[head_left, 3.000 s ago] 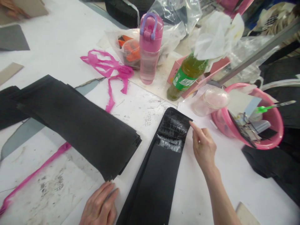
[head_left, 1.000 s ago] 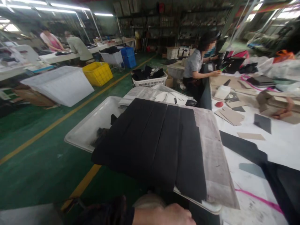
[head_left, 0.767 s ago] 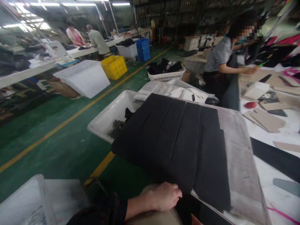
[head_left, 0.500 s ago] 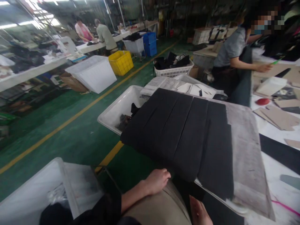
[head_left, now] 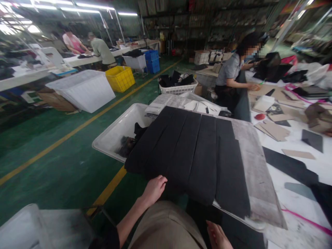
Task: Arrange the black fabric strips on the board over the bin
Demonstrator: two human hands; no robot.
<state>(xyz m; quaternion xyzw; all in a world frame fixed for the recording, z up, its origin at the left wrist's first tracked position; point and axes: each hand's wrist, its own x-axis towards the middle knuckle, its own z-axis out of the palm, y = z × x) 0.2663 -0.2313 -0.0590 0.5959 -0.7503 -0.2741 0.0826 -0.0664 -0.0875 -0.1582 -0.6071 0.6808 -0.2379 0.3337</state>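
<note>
We see ceiling tube lights (head_left: 95, 6) glaring at top left, a dim hall behind, soft blur, and edges bent by the wide lens.

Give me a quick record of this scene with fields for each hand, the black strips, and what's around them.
left hand: open, at the near edge of the black strips
right hand: only partly in view at the bottom edge, holds nothing visible
black strips: laid side by side, overlapping, on a grey board
board: rests over a white bin
nearby: white table with card pieces on the right; a co-worker stands at its far end
floor: green with yellow lines
</note>
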